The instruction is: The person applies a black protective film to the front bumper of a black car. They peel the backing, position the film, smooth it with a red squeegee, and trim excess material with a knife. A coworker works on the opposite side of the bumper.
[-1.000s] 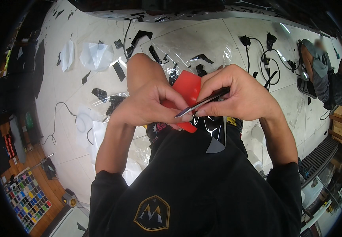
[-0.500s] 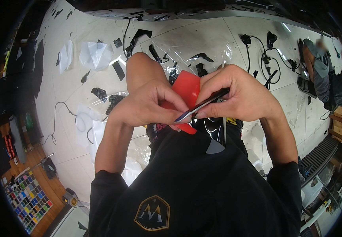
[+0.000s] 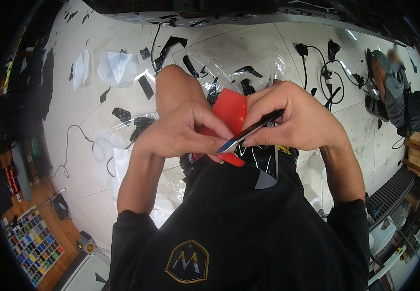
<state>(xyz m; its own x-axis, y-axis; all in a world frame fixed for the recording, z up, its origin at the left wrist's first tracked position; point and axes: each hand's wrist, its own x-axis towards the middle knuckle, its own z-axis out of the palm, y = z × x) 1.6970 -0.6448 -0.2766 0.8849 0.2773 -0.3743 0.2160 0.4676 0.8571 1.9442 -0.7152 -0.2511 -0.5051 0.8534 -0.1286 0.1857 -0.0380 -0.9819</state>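
Here, in the head view, we see a red piece [image 3: 230, 107] between the two hands, running beneath the left thumb and forefinger, its lower end poking out below. A narrow dark strip [image 3: 268, 119] slants across it from the right hand. The red piece looks smooth and flat; the strip is shiny, with a bluish tip. Black film [image 3: 263, 155], glossy with a matt grey corner, hangs below the right hand. We find the left hand [image 3: 183, 128] curled, thumb and fingers closed over the red piece; the right hand [image 3: 295, 116] pinches the strip between thumb and forefinger.
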